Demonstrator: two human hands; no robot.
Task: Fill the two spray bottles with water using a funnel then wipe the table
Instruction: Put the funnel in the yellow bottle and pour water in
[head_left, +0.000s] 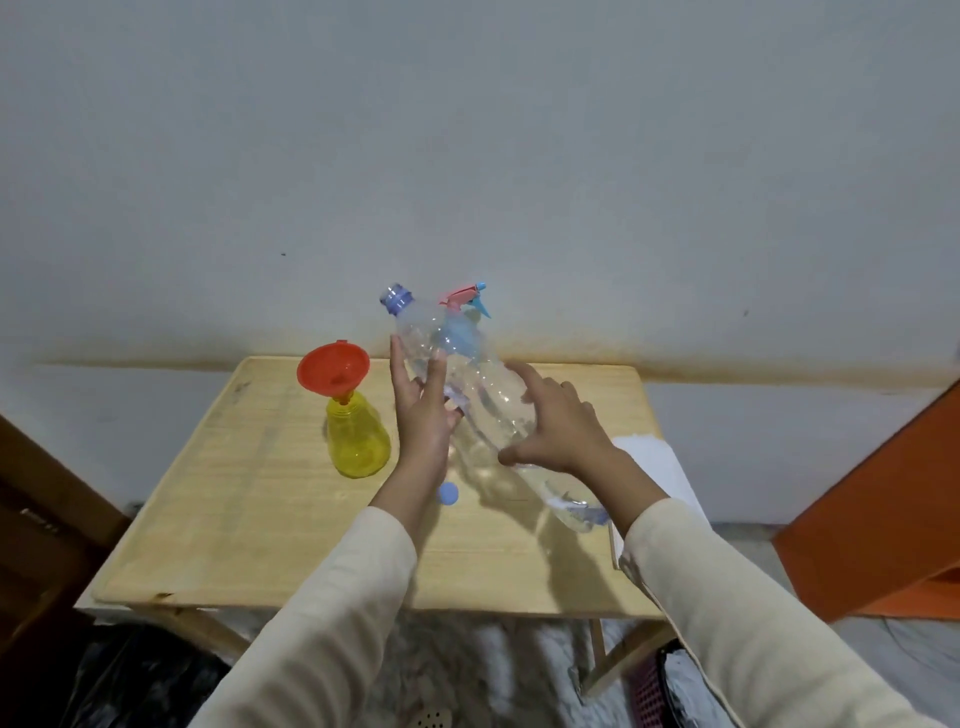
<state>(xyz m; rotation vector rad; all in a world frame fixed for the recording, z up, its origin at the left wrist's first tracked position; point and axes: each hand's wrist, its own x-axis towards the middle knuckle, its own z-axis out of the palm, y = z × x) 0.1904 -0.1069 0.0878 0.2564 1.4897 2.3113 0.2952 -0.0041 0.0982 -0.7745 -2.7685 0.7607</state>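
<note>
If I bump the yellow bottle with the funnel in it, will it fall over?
Maybe. The yellow spray bottle looks empty, so it is probably light and slides easily. Its wide base should resist tipping, but the red funnel leans in its neck and would likely drop off first.

Crowded toward the wall, bare along the near table edge.
Blocked rear left by yellow spray bottle topped with funnel, centre by tilted clear bottle, right edge by white sheet.
</note>
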